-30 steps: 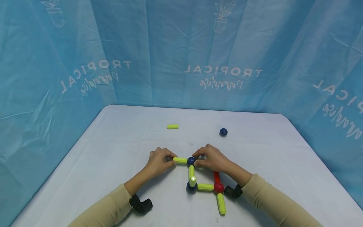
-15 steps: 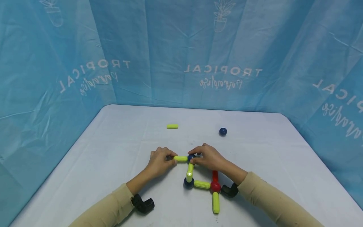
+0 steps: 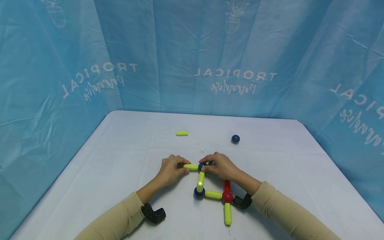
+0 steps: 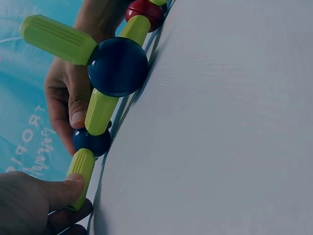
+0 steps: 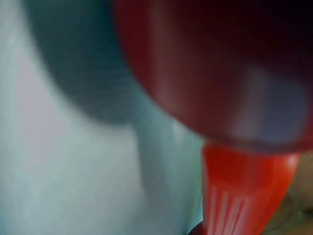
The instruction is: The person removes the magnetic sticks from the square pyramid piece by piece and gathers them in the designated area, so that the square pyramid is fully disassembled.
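My left hand [image 3: 173,170] pinches the outer end of a yellow-green rod [image 3: 192,167], whose other end meets a dark blue ball [image 3: 201,167]. Thumb and fingers of my right hand [image 3: 221,166] grip that ball. From it a second green rod [image 4: 101,113] runs to a nearer blue ball [image 4: 117,67]. Another green rod [image 4: 58,39] rises from the nearer ball. Sideways, a green rod [image 3: 213,195] joins it to a red ball [image 3: 227,197]. The red ball bears a red rod [image 5: 239,191], partly hidden under my right wrist, and a green rod [image 3: 227,214] pointing toward me.
Farther back on the white table [image 3: 120,160] lie a loose green rod [image 3: 181,133] and a loose blue ball [image 3: 235,139]. Black wrist mounts [image 3: 154,214] sit close to the tabletop. A blue printed curtain [image 3: 180,50] stands behind the table.
The joined frame of rods and balls has shifted slightly left and turned a little, the right hand moving left with it. My left fingers have crept right along their rod.
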Tool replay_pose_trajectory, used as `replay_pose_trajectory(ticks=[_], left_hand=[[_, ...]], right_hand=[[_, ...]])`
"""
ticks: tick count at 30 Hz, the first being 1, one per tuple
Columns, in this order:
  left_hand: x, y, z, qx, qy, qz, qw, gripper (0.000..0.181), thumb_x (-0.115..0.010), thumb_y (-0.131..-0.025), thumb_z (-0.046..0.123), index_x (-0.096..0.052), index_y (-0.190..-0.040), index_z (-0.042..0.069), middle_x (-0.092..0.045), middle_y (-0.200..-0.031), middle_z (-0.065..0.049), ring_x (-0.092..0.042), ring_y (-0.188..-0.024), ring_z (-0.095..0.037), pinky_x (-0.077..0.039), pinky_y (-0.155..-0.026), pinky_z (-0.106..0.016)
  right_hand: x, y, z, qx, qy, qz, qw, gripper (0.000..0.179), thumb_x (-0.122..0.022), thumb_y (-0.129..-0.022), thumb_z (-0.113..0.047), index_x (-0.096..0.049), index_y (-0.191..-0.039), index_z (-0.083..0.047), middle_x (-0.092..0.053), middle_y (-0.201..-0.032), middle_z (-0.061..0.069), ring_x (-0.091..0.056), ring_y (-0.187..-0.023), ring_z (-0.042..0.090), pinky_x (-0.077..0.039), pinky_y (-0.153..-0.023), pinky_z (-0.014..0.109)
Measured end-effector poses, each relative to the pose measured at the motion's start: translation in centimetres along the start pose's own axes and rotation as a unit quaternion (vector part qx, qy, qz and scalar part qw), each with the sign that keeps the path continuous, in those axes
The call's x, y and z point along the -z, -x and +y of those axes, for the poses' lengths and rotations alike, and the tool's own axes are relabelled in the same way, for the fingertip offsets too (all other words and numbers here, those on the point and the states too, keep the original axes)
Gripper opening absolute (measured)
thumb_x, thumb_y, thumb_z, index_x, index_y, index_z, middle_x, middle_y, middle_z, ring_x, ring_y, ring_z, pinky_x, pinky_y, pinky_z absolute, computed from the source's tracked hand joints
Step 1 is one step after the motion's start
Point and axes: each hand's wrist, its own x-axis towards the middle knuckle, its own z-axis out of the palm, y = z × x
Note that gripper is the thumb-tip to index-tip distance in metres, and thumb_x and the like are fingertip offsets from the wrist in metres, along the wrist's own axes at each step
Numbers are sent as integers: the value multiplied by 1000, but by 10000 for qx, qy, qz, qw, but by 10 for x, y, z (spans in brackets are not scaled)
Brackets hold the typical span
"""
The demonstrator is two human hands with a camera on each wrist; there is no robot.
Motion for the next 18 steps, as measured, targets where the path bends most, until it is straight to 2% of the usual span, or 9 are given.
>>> replay_pose_trajectory(ticks=[3, 7, 10, 13, 18], left_hand=[[5, -2, -5, 63, -91, -7, 9999, 18, -74, -80, 19, -73, -98, 17, -70, -96, 1, -54, -90, -15, -33, -93, -49], [21, -8, -21, 339, -124, 427, 9984, 19, -73, -80, 16, -73, -100, 14, -69, -95, -2, -57, -92, -20, -38, -88, -46], [34, -14, -31, 547, -93, 653, 9963, 22, -72, -82, 16, -72, -103, 13, -68, -97, -5, -58, -95, -23, -36, -90, -47], [39, -25, -37, 640, -199, 599, 9960, 24, -70, -84, 18, -70, -107, 15, -68, -101, -5, -56, -98, -24, -32, -90, -47], [39, -49, -41, 839, -467, 691, 9930, 23, -69, -85, 19, -70, -107, 16, -70, -104, -6, -55, -97, -23, -32, -83, -42]], right_hand=[[0, 0, 1, -32, -18, -6, 10000, 30, -70, -84, -32, -70, -112, -23, -68, -98, -8, -50, -83, 9, -42, -69, 25], [1, 1, 3, -140, -12, 25, 9999, 29, -70, -84, -32, -70, -112, -24, -67, -97, -8, -50, -82, 9, -42, -68, 25], [3, 3, 4, -165, 38, 41, 9998, 29, -70, -83, -31, -70, -112, -23, -67, -97, -7, -49, -81, 10, -41, -67, 24], [6, 3, 3, -107, 126, -62, 9998, 30, -71, -83, -30, -69, -113, -23, -67, -98, -7, -49, -84, 10, -41, -68, 24], [11, 2, 1, 75, 301, -461, 9985, 37, -72, -83, -23, -66, -119, -25, -66, -106, -8, -49, -87, 11, -41, -69, 24]])
